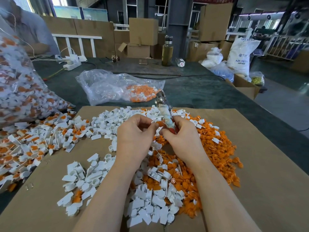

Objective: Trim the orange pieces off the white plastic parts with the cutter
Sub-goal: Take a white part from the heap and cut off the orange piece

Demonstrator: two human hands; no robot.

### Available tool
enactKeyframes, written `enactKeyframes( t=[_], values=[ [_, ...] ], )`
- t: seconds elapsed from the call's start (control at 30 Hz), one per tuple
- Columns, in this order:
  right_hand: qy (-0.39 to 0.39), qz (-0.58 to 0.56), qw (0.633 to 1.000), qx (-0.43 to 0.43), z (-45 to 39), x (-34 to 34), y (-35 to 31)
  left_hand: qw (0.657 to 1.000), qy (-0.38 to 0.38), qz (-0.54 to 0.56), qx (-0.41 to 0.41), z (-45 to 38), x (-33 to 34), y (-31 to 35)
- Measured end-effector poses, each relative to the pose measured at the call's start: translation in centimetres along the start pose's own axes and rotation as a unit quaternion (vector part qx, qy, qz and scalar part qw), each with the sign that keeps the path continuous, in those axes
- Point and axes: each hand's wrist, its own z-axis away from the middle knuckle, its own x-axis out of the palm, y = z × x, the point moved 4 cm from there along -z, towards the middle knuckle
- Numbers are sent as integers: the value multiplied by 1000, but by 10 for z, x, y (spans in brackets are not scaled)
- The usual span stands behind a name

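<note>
My right hand (pixel 183 136) grips the cutter (pixel 164 108) by its cloth-wrapped handles, and the metal jaws point up and away from me. My left hand (pixel 134 134) pinches a small white plastic part with an orange piece (pixel 158 123) right beside the cutter handles. Both hands meet above the middle of a cardboard sheet (pixel 250 190). Trimmed white parts (pixel 107 123) lie in a heap to the left and near me. Loose orange pieces (pixel 215 151) are piled to the right. Untrimmed white-and-orange parts (pixel 30 144) spread at the far left.
A big clear bag of untrimmed parts (pixel 20 86) leans at the left edge. A flatter plastic bag with orange pieces (pixel 120 87) lies beyond the cardboard. A bottle (pixel 167 51), a power strip (pixel 71 62) and cardboard boxes stand further back. Another person sits at the far left.
</note>
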Motion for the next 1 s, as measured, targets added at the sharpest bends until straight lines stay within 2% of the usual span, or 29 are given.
enactKeyframes(
  t=[0.23,0.4,0.53,0.7,1.0],
  values=[
    [-19,-14,1000,9,2,-4,-2,996,-4,77,-52,-3,-5,-3],
    [-19,-23,1000,6,4,-4,-6,995,-9,84,-49,-2,-5,-1],
    [-58,-3,998,17,4,-5,-5,991,5,125,-57,-5,-8,-3],
    [-142,22,989,19,6,-2,-6,977,6,207,-55,-8,-10,-6],
    [-212,27,977,19,11,3,-8,973,-19,232,-9,-15,-15,-11]
  ],
)
